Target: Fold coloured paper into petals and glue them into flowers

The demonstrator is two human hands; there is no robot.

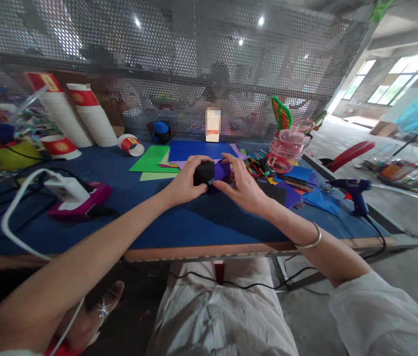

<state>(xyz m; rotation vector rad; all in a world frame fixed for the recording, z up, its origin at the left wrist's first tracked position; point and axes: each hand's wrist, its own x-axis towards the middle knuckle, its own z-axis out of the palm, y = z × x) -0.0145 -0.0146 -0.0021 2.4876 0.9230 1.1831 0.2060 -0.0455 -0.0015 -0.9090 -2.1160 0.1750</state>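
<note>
While both arms reach over the blue table (157, 232), the left hand (184, 184) wraps fingers around a black-and-purple roll (211, 173), closed on its left end. Right hand (244, 190) pinches the purple end, thumb underneath. Roll sits just above the tabletop, mid-table, near the coloured paper sheets (194, 151). Blue glue gun (355, 193) lies far right; paper cup stacks (77, 116) far left.

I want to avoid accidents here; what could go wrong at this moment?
1. The blue glue gun stands near the table edge with its cord hanging off; a snag may pull it down.
2. Both hands, left hand and right hand, grip the black and purple paper roll; squeezing may crush it.
</note>
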